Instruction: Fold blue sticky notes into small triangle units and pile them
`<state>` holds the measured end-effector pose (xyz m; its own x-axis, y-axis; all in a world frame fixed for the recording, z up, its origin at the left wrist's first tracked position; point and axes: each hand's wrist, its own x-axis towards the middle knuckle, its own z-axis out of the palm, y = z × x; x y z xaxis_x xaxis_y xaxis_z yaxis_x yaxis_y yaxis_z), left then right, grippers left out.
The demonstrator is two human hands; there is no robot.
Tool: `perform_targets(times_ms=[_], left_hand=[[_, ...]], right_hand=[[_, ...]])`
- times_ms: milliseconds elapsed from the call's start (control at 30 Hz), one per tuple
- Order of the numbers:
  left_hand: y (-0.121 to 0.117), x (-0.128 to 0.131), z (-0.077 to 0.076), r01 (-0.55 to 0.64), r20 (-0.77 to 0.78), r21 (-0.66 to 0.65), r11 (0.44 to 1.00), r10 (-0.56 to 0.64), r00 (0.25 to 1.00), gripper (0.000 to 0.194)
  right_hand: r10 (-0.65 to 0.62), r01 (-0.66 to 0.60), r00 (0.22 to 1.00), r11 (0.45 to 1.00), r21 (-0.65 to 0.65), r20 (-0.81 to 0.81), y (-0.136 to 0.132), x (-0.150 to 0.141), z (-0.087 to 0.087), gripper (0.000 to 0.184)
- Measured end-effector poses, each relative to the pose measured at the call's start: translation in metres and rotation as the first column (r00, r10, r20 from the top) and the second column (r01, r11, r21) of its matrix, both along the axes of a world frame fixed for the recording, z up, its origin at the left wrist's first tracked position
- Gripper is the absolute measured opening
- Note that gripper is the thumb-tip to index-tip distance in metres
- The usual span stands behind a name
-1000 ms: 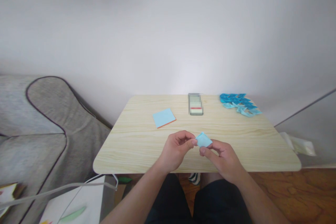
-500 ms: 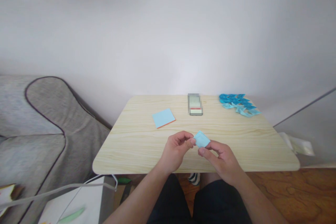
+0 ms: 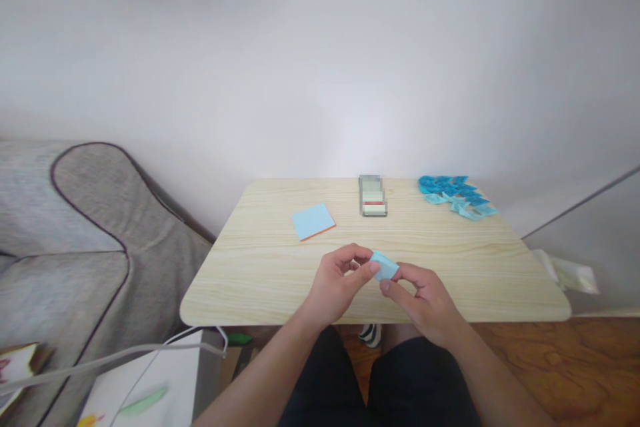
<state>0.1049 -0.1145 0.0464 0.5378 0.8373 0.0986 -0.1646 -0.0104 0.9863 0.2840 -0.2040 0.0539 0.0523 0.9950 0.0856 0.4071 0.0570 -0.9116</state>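
Note:
A small folded piece of light blue paper is held between my two hands, above the front part of the table. My left hand pinches its left corner, thumb on the near face and fingers behind. At the lower right edge, my right hand grips the paper between thumb and fingers. Beyond my left hand lies a flat stack of light blue paper sheets with an orange edge. Several folded blue paper pieces are laid in rows at the table's back right.
A phone, its screen blurred, rests near the wall at the back of the wooden table. A grey sofa stands to the left. Below the table's left corner are a white box and a pale cable.
The paper between my hands looks narrower, with its top edge folded or tilted. My left thumb has moved slightly right across it. The view has shifted a little.

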Motion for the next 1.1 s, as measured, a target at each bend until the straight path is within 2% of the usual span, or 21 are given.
perform_targets(times_ms=[233, 400, 500, 600, 867, 1100], left_hand=[[-0.0004, 0.0003, 0.0032, -0.029, -0.053, 0.123, 0.992, 0.036, 0.998, 0.018], [-0.0013, 0.0015, 0.0045, -0.045, -0.023, 0.093, 0.995, 0.048, 0.999, 0.019], [-0.0007, 0.0019, 0.0040, -0.054, 0.002, 0.051, 0.997, 0.054, 0.999, 0.020], [-0.0004, 0.0019, 0.0033, -0.054, -0.007, 0.054, 0.997, 0.055, 0.998, 0.020], [-0.0017, 0.0009, 0.0050, -0.053, -0.064, 0.144, 0.988, 0.063, 0.996, 0.020], [-0.0001, 0.0015, 0.0001, -0.040, -0.045, 0.124, 0.991, 0.046, 0.998, 0.021]], right_hand=[[0.006, -0.007, 0.998, 1.000, 0.019, 0.058, -0.0013, 0.0023, 0.0017, 0.029], [0.010, -0.012, 0.997, 1.000, 0.015, 0.071, -0.0021, 0.0021, 0.0041, 0.028], [0.004, -0.003, 1.000, 1.000, 0.028, -0.025, -0.0024, 0.0024, 0.0057, 0.019], [-0.038, 0.046, 0.992, 0.997, 0.067, -0.122, -0.0021, 0.0036, 0.0072, 0.019], [-0.108, 0.113, 0.993, 0.985, 0.132, -0.045, -0.0013, 0.0066, 0.0053, 0.017], [-0.115, 0.117, 0.993, 0.984, 0.135, -0.021, -0.0005, 0.0059, 0.0061, 0.019]])
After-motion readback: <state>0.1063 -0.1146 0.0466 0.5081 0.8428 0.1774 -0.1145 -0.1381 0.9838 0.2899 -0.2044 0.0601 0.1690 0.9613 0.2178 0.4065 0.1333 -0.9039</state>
